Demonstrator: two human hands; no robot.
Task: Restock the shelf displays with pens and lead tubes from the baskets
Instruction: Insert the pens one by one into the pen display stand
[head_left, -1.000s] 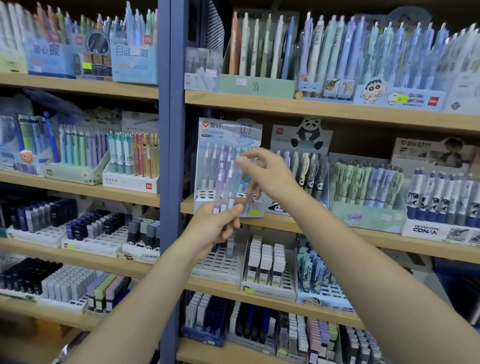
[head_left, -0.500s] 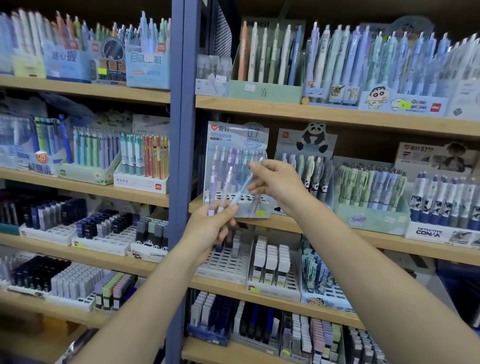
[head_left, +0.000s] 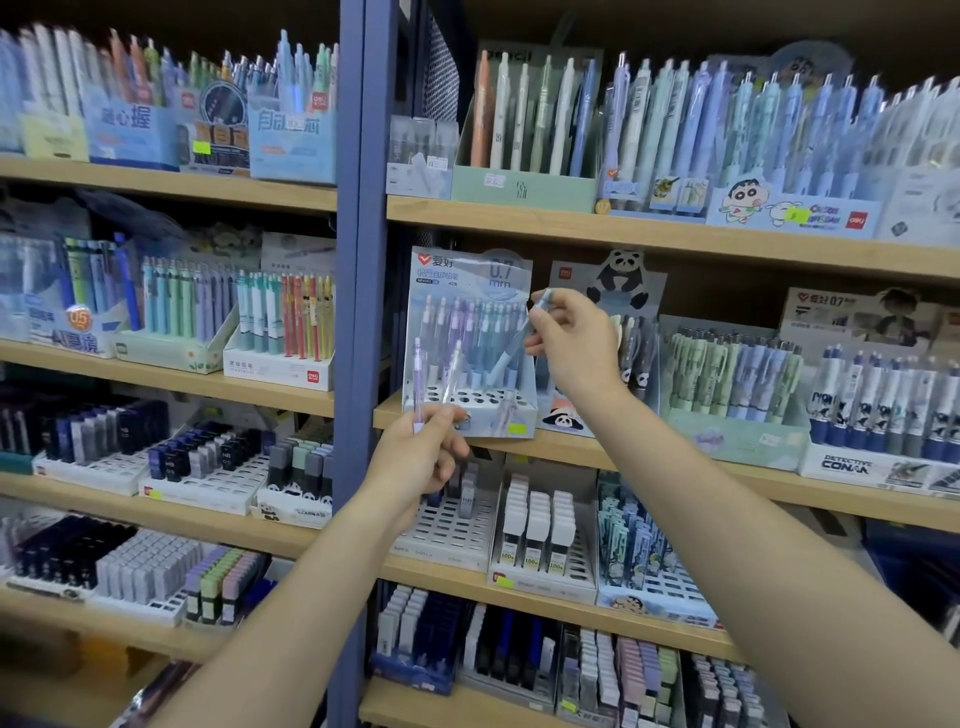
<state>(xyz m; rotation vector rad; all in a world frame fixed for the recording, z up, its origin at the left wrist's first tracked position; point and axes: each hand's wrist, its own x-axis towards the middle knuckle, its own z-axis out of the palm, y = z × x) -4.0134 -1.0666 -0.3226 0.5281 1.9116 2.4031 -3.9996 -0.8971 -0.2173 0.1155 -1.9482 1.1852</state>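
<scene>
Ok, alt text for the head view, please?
The right hand lowers a blue pen into the 0.7 mm pen display on a wooden shelf; the left hand holds two purple pens just below.

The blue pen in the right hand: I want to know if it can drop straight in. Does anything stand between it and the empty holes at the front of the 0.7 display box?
Nothing visible does. The right hand pinches the blue pen tilted, tip down, above the box's open front holes. The left hand, holding two purple pens, is lower left, off that path.
</scene>
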